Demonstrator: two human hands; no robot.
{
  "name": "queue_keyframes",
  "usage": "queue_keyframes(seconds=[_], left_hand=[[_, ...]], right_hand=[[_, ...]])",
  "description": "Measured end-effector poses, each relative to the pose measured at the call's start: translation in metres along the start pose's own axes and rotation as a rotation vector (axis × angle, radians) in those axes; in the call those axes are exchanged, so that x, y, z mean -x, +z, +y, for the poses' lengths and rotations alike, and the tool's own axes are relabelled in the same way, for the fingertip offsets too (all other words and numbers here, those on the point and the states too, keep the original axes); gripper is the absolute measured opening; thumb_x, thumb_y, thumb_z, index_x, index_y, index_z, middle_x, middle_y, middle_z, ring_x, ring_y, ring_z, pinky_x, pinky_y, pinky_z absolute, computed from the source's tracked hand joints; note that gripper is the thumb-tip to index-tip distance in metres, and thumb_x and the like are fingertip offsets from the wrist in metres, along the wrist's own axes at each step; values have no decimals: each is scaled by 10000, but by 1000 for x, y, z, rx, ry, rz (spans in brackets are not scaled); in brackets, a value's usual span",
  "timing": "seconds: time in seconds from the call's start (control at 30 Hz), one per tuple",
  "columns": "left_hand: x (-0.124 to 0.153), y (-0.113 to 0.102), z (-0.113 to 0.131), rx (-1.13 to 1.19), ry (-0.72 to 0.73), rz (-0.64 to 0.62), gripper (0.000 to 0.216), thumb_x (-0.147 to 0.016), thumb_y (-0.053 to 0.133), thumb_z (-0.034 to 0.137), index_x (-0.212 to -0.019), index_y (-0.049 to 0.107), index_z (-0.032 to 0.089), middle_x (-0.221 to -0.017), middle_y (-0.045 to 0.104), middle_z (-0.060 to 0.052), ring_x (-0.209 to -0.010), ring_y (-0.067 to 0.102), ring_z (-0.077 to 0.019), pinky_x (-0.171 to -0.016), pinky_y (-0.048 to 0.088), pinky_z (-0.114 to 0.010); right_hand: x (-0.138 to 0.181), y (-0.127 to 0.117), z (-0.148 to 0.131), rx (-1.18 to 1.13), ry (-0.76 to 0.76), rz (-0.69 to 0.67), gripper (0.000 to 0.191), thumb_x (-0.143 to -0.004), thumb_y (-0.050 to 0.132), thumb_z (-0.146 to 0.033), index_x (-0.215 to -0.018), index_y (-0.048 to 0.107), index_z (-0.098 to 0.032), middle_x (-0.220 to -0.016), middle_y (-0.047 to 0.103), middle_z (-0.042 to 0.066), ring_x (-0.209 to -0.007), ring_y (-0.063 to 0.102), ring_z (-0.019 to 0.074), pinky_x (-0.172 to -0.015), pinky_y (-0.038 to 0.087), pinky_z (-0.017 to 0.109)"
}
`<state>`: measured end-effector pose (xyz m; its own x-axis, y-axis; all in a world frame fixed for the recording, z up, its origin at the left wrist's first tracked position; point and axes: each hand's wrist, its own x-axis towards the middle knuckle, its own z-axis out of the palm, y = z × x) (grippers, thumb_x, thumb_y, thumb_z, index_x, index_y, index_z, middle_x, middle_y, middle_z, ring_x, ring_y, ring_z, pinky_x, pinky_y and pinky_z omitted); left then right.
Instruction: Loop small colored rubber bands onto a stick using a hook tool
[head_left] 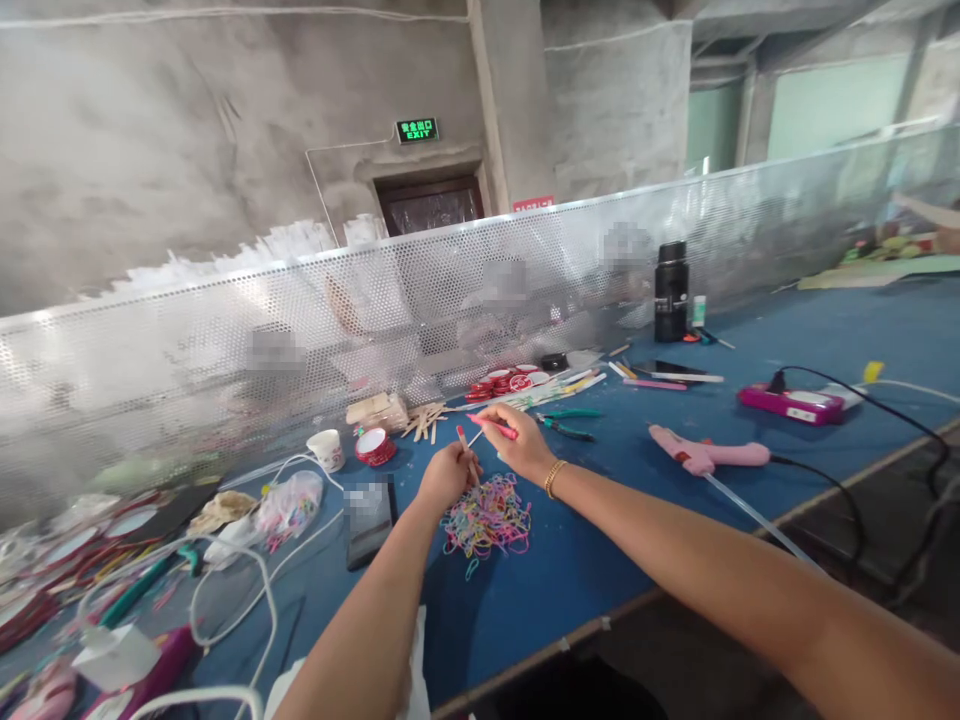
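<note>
Bare hands (487,460) each pinch a thin red-tipped stick (491,427) above tangled rubber bands (487,520).

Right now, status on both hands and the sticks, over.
Left hand shut on thin red-tipped stick. Right hand shut on pink stick. Heap of small coloured rubber bands just below. Nothing between hands.

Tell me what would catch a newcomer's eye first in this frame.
Probably the two bare forearms reaching to mid-table, where the left hand and right hand each pinch a thin red-tipped stick just above a bright heap of coloured rubber bands on the blue table. To the right lies a pink glue gun, and a perforated metal screen runs along the table's far edge.
</note>
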<state>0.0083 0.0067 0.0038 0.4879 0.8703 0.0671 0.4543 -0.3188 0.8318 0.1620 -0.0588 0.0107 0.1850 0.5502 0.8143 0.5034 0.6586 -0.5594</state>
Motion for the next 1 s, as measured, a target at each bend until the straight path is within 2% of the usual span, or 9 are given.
queue_keyframes(seconds=[0.17,0.37,0.47,0.57,1.0], left_hand=[[6,-2,4,62,30,-34,155,-906,444,223,-802,544,167,-703,667,-24,-486,583,-83,-455,388,-174],[7,-2,5,170,-40,-42,149,-880,531,301,-807,536,171,-688,655,-4,-479,573,-78,-473,410,-175],[7,-1,6,184,-35,-50,146,-886,516,289,-804,534,170,-681,648,-3,-469,569,-80,-464,414,-177],[5,-1,5,199,-37,-54,137,-879,526,274,-798,536,165,-685,652,-9,-463,570,-83,-446,405,-174],[8,-2,10,269,-81,-48,152,-858,580,282,-775,521,169,-661,644,-2,-451,574,-82,-443,428,-173]], right_hand=[[2,2,-2,-18,-11,-25,181,-885,524,-255,-956,687,-224,-974,717,39,-897,656,180,-818,502,301],[4,5,-4,-26,0,-8,138,-848,567,-267,-937,656,-211,-801,694,19,-741,639,161,-734,500,285],[4,5,-3,15,23,5,67,-806,595,-257,-829,628,-203,-729,658,9,-686,609,154,-683,481,269],[3,3,-3,23,15,-9,97,-815,575,-257,-738,602,-203,-695,637,6,-669,591,150,-668,465,260],[2,3,1,36,-3,-71,113,-826,561,-228,-717,581,-209,-643,618,-19,-603,560,128,-623,414,232]])
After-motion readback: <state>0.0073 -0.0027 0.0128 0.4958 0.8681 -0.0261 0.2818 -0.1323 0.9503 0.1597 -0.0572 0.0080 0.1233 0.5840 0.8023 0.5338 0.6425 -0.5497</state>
